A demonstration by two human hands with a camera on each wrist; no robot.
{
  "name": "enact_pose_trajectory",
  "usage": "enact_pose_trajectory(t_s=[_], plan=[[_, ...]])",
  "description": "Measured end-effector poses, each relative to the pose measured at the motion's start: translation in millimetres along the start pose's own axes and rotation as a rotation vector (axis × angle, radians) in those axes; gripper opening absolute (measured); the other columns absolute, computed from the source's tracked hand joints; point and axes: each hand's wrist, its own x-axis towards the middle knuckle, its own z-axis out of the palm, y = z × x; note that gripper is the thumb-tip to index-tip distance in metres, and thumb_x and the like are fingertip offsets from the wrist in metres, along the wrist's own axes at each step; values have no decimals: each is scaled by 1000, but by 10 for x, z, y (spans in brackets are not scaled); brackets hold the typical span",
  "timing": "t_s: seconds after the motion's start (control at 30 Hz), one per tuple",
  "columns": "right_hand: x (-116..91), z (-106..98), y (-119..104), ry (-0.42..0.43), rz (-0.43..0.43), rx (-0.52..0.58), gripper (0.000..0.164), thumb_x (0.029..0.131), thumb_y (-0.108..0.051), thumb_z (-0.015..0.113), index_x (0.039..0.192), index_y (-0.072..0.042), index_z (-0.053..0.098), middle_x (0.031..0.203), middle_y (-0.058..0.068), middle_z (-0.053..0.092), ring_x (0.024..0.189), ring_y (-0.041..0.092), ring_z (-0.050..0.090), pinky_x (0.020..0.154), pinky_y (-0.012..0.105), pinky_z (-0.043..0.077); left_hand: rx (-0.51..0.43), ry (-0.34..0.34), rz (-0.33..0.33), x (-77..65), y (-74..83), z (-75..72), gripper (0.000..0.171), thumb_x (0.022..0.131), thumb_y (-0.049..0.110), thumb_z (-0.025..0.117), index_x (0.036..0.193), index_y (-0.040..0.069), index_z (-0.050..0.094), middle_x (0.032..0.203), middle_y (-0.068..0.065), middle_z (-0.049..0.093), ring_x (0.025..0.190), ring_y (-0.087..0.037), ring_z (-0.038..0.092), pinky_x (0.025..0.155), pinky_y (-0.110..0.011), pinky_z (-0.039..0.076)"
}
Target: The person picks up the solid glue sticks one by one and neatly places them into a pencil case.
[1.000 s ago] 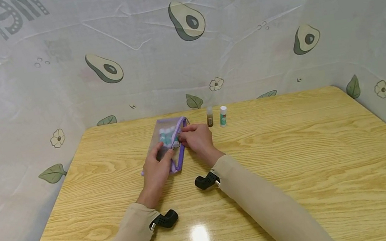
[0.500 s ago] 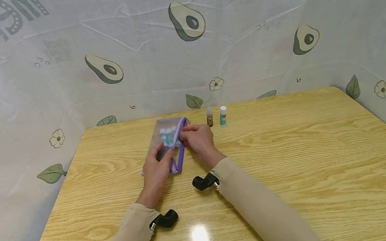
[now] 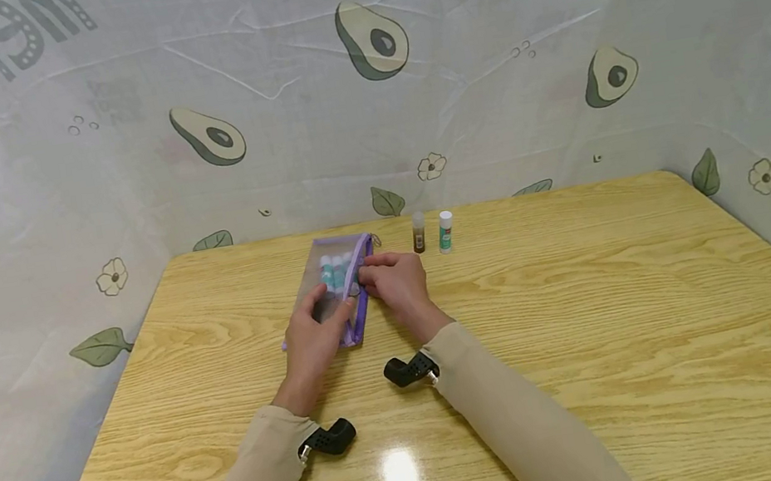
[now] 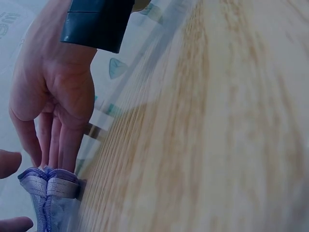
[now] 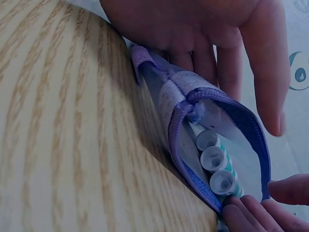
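Mesh pouch [image 3: 313, 273]: on the worktop [image 3: 593, 308], between the hands, mouth gaping rightward, tubes [image 5: 213, 158] inside.
Left hand [image 3: 312, 332]: loosely spread, touching the pouch.
Right hand [image 3: 397, 281]: fingers at the pouch's mouth; cannot tell if gripping.
White-capped tube [image 3: 446, 233]: right of the pouch.

Purple trims the pouch [image 5: 176, 99], teal marks its white tubes [image 5: 214, 159], avocados pattern the cloth [image 3: 309, 143].
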Motion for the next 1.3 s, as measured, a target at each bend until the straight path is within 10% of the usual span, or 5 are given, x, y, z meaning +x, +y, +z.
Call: enact_pose_trajectory(t_s=[0.57,1.3], plan=[[-23,-39,-27,-4,-47,-56,28,91,-6,76,117,2,79,119,17,76,93,17,74,96,43,63,48,32,9,22,-7,24,67,102,35,71,160,11,47,168,-16,43,159,-34,37,130,-50,32],[-64,-362,-625,-67,-511,-210,55,100,-28,77,149,-8,61,149,11,66,140,25,62,119,40,48,-29,4,-12,-1,-1,-1,66,107,36,60,165,12,39,172,-11,38,163,-29,28,133,-47,26]])
